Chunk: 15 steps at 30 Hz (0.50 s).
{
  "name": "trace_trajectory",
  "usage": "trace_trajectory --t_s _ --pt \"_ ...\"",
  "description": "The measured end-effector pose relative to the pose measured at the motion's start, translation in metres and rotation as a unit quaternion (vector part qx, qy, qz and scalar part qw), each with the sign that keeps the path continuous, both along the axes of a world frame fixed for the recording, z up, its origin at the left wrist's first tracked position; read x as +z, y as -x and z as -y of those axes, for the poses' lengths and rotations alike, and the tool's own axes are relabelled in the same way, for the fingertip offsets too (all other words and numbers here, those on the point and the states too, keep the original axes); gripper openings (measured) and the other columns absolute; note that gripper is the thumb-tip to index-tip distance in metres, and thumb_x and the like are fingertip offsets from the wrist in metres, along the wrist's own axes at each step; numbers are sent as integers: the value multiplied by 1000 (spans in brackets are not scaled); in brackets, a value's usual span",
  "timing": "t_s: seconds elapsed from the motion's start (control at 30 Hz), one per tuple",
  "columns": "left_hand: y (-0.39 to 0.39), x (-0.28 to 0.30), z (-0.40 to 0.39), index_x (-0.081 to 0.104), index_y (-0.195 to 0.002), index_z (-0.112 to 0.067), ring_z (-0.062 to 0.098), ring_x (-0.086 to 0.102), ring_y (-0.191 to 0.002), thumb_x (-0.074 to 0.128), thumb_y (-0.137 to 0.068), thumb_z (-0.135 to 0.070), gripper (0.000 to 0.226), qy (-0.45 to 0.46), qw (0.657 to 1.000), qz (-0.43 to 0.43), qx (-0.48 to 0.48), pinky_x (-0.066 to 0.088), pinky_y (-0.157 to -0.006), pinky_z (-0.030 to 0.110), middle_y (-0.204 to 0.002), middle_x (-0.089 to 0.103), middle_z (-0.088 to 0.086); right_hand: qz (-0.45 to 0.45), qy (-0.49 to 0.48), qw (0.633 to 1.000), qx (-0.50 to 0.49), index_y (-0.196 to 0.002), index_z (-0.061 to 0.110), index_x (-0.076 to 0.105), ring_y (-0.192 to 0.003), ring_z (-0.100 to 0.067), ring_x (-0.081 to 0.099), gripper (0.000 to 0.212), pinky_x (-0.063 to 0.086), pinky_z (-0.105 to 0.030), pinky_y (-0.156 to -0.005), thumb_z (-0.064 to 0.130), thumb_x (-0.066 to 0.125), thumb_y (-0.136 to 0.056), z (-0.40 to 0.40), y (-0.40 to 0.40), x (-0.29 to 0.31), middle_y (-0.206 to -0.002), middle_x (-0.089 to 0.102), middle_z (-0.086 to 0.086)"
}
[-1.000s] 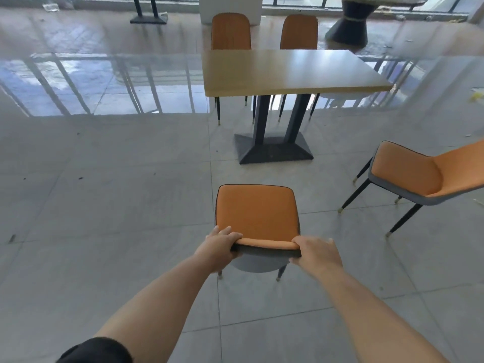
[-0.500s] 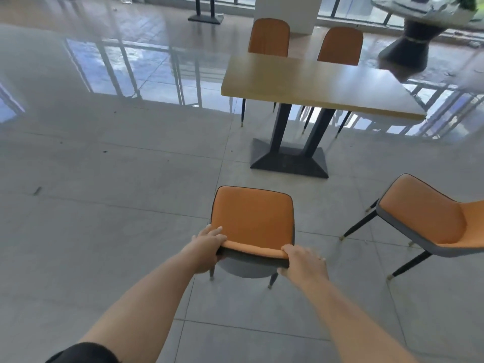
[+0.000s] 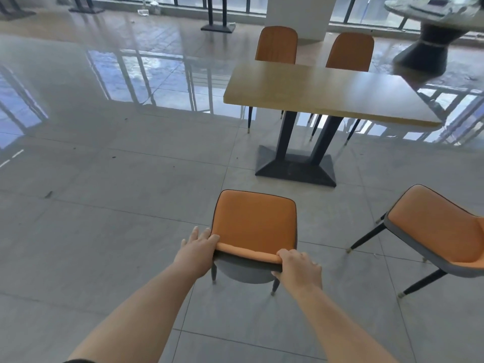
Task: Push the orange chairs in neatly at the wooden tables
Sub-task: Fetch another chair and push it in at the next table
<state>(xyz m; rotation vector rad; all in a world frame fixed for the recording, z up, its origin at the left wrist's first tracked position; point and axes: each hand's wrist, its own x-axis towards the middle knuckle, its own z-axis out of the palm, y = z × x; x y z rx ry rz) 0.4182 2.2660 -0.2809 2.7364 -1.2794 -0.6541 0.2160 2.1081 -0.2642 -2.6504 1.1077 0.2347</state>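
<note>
Head view: both hands grip the top edge of the backrest of one orange chair, which stands on the grey tiled floor at 6 o'clock from the wooden counter, well apart from it. The left hand is wrapped around the left corner of the backrest – fingers extended over the front side. The right hand is clamped on the right corner, fingers curled over the edge. Seat of this chair faces the counter's dark pedestal base.

A second orange chair stands at 3 o'clock from the held chair, turned at an angle, apart from the counter. Two more orange chairs – left one, right one – sit at 12 o'clock, at the far side of the counter, with backrests upright just beyond its far edge. A round dark-based table is at 1 o'clock, partly cut off by the frame edge
</note>
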Motion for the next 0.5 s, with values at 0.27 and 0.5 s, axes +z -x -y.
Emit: trace_trajectory --t_s 0.27,0.5 --pt "-25 -4 23 38 -138 -23 37 9 -146 49 -98 -18 41 2 999 -35 -17 28 -114 51 -155 24 6 5 21 1000 -3 -106 34 55 -100 -20 54 26 46 -41 -83 46 65 -86 21 -16 -7 -101 60 7" --pt "-49 -7 52 11 -149 -44 37 11 -145 54 -96 -33 70 -1 997 -53 -54 25 -116 52 -159 18 5 -10 8 1000 -24 -105 37 55 -98 -17 53 23 46 -38 -82 46 63 -86 48 -37 -5 -102 59 9"
